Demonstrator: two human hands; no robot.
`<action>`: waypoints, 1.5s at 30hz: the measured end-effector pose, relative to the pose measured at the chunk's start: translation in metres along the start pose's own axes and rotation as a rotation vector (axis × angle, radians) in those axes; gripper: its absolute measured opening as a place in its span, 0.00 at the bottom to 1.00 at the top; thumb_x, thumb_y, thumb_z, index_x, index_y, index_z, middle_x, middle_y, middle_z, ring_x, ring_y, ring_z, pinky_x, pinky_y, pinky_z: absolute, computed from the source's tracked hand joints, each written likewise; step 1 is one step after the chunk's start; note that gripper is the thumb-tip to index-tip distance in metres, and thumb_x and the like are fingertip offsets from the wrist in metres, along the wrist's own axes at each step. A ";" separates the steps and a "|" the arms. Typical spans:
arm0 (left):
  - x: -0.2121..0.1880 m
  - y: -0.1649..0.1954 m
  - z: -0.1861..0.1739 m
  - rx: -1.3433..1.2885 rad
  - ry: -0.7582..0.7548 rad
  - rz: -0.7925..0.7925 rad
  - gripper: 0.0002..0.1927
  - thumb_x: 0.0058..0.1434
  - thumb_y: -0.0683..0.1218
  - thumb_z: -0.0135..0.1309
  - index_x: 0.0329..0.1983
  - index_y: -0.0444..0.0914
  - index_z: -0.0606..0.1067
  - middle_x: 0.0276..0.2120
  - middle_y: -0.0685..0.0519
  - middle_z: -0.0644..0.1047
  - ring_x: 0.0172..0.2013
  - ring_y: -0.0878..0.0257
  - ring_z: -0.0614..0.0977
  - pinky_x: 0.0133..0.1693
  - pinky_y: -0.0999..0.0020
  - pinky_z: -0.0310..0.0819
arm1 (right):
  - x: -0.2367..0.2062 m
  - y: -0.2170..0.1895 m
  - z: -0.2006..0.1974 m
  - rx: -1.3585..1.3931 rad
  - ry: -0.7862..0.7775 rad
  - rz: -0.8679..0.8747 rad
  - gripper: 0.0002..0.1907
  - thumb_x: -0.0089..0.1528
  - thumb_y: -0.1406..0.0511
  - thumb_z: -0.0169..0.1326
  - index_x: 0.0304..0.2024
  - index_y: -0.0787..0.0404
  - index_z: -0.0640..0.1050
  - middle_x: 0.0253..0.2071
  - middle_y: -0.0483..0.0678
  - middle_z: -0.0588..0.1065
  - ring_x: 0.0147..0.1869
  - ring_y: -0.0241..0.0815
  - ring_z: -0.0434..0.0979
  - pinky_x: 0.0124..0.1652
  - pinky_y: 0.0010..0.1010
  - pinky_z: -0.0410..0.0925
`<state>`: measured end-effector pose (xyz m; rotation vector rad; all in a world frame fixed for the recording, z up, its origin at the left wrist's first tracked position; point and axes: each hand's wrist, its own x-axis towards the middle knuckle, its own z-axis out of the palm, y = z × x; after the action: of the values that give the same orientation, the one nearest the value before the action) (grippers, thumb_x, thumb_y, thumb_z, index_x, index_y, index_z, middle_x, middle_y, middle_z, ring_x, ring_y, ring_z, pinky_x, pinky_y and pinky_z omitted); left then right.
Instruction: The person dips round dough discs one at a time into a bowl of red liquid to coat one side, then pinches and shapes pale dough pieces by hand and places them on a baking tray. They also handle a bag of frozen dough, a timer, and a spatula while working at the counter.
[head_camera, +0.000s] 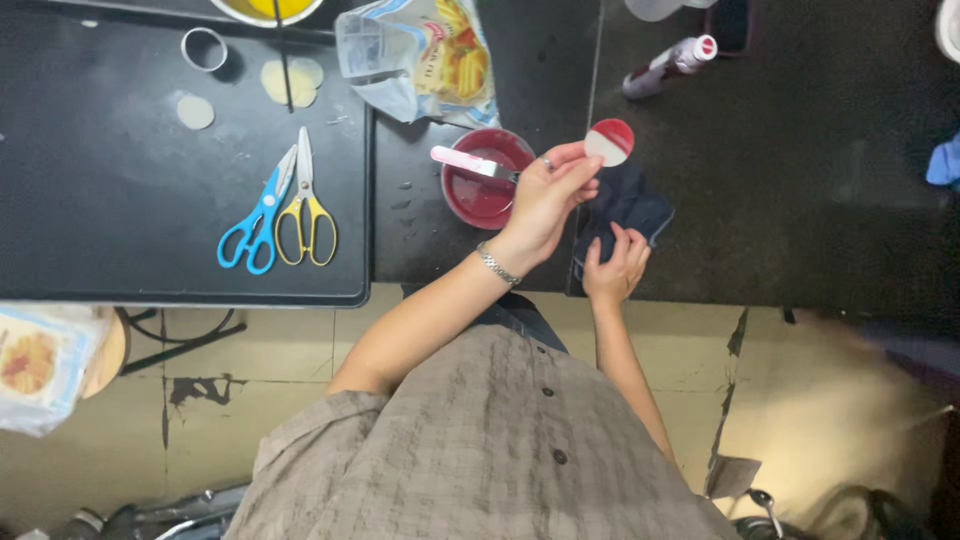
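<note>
Two hands: my left hand (545, 195) pinches the half-red disc (609, 141) at one o'clock; right hand (615, 262), fingers apart, pins the dark cloth (640, 205); I'd hold level.

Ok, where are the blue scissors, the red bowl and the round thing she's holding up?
blue scissors (258, 215): head view, on the handle loops.
red bowl (480, 195): head view, on the red liquid inside.
round disc (609, 141): head view, on its middle.

Kitchen, black worktop (120, 200), dough rounds (290, 82), scissors (280, 205)
</note>
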<state>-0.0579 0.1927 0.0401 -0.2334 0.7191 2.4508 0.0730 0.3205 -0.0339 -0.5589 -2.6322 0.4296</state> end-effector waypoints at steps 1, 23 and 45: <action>-0.010 0.016 -0.014 0.017 0.014 0.040 0.16 0.63 0.42 0.61 0.53 0.34 0.75 0.40 0.54 0.80 0.36 0.70 0.80 0.41 0.75 0.76 | -0.001 0.002 0.002 -0.005 0.002 -0.003 0.21 0.60 0.62 0.62 0.55 0.57 0.77 0.52 0.54 0.70 0.58 0.58 0.69 0.55 0.47 0.64; -0.233 0.216 -0.317 0.869 0.875 0.255 0.10 0.64 0.46 0.61 0.40 0.33 0.78 0.29 0.57 0.80 0.28 0.73 0.79 0.30 0.77 0.76 | -0.040 0.007 0.042 0.064 -0.044 -0.135 0.19 0.62 0.67 0.60 0.54 0.66 0.75 0.52 0.59 0.67 0.61 0.62 0.66 0.59 0.52 0.60; -0.418 0.299 -0.419 0.089 1.061 0.793 0.10 0.67 0.45 0.58 0.47 0.35 0.77 0.35 0.56 0.80 0.32 0.71 0.79 0.36 0.74 0.77 | -0.099 -0.249 0.095 0.759 -0.747 -0.500 0.05 0.63 0.70 0.55 0.39 0.65 0.80 0.32 0.49 0.79 0.36 0.36 0.79 0.40 0.25 0.70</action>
<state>0.1186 -0.4400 -0.0483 -1.5310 1.5782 2.8891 0.0341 0.0400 -0.0551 0.5997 -2.7675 1.5883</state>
